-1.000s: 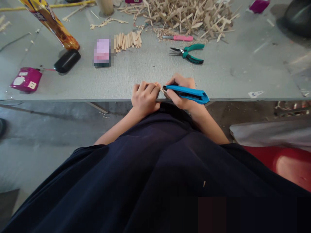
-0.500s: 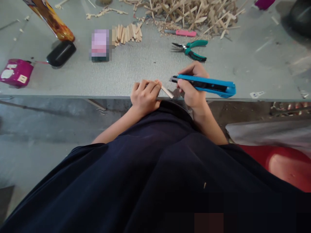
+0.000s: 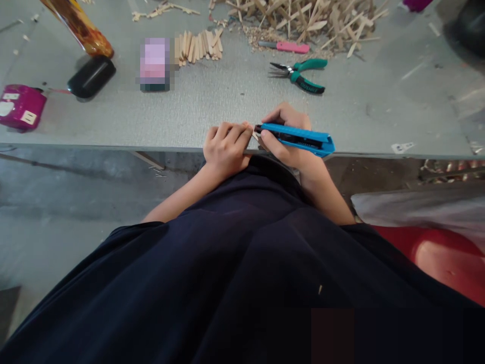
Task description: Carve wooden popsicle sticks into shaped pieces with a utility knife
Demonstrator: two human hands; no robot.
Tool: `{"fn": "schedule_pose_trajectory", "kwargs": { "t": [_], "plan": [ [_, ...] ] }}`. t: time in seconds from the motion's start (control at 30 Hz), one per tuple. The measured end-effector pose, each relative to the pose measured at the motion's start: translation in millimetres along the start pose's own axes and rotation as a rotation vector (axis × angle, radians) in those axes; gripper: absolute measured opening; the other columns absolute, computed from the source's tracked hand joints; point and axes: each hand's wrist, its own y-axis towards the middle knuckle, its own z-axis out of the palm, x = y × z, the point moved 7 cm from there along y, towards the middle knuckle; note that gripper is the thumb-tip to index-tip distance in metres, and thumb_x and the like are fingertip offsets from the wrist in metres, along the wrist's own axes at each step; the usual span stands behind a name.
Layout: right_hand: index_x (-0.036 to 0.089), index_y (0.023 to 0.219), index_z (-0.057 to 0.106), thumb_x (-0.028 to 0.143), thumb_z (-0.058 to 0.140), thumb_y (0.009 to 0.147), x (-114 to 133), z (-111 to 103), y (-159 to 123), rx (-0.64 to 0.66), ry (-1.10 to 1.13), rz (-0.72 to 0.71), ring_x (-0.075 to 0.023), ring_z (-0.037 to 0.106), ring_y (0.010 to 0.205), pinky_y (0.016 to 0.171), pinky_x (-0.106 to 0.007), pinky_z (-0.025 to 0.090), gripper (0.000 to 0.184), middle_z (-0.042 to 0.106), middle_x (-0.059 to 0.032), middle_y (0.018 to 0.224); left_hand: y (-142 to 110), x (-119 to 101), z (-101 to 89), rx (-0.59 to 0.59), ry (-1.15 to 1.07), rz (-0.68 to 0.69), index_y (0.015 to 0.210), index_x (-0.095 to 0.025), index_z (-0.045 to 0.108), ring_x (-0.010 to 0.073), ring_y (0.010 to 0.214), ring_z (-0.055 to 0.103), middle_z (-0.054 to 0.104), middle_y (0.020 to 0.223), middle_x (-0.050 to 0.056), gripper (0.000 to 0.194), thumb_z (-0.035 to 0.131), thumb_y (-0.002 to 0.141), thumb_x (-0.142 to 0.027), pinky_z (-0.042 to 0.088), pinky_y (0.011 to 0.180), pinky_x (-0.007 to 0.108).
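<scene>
At the table's front edge, my left hand (image 3: 227,145) is closed on a thin wooden stick (image 3: 255,135); only a short bit of it shows past the fingertips. My right hand (image 3: 290,136) grips a blue utility knife (image 3: 303,136) with a black slider channel. The knife's tip is close beside my left fingertips, at the stick, and its blade is mostly hidden there. Whether the blade touches the wood I cannot tell.
Green-handled pliers (image 3: 299,75) and a pink-handled knife (image 3: 290,47) lie beyond my hands, before a heap of wooden pieces (image 3: 303,20). Flat sticks (image 3: 199,46) form a row beside a blurred box (image 3: 154,63). A black-capped bottle (image 3: 93,77) and a magenta object (image 3: 23,107) lie left.
My right hand has moved left with the utility knife, bringing its tip up to my left fingertips and covering most of the stick. My left hand stays in place.
</scene>
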Motion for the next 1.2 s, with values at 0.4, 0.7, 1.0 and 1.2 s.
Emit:
{"fn": "schedule_pose_trajectory", "kwargs": {
  "t": [0.4,0.7,1.0,1.2],
  "plan": [
    [0.032,0.109,0.072,0.064,0.075,0.103,2,-9,3,-0.137,0.081,0.014,-0.0338,0.081,0.093,0.084,-0.053,0.068,0.033,0.083,-0.0065,0.102,-8,1,-16.4,0.062,0.034,0.113,0.156,-0.015,0.069,0.0474,0.139,0.068,0.075,0.149,0.025,0.081,0.064,0.104,-0.077,0.049,0.115,0.059],
    [0.030,0.108,0.074,0.059,0.082,0.097,10,-23,41,0.128,0.091,-0.041,-0.0275,0.078,0.083,0.077,-0.045,0.061,0.032,0.083,-0.0041,0.096,-3,-9,-41.6,0.362,0.157,0.403,0.169,-0.017,0.054,0.0554,0.147,0.066,0.059,0.169,0.035,0.086,0.090,0.093,-0.035,0.055,0.114,0.066],
    [0.031,0.115,0.070,0.038,0.069,0.103,13,-16,90,0.189,-0.007,-0.170,-0.0255,0.075,0.077,0.072,-0.043,0.060,0.015,0.081,-0.0037,0.097,35,5,-42.5,0.583,0.171,0.417,0.182,-0.029,0.041,0.0671,0.164,0.048,0.049,0.175,0.041,0.136,0.112,0.068,-0.050,0.051,0.120,0.076],
    [0.026,0.115,0.069,0.035,0.068,0.102,0,4,91,0.203,-0.060,-0.272,-0.0205,0.071,0.064,0.059,-0.035,0.053,0.016,0.076,0.0009,0.080,54,26,-41.6,0.654,0.046,0.394,0.175,-0.015,0.052,0.0736,0.165,0.039,0.045,0.175,0.046,0.148,0.112,0.051,-0.073,0.044,0.125,0.081]
  ]
}}
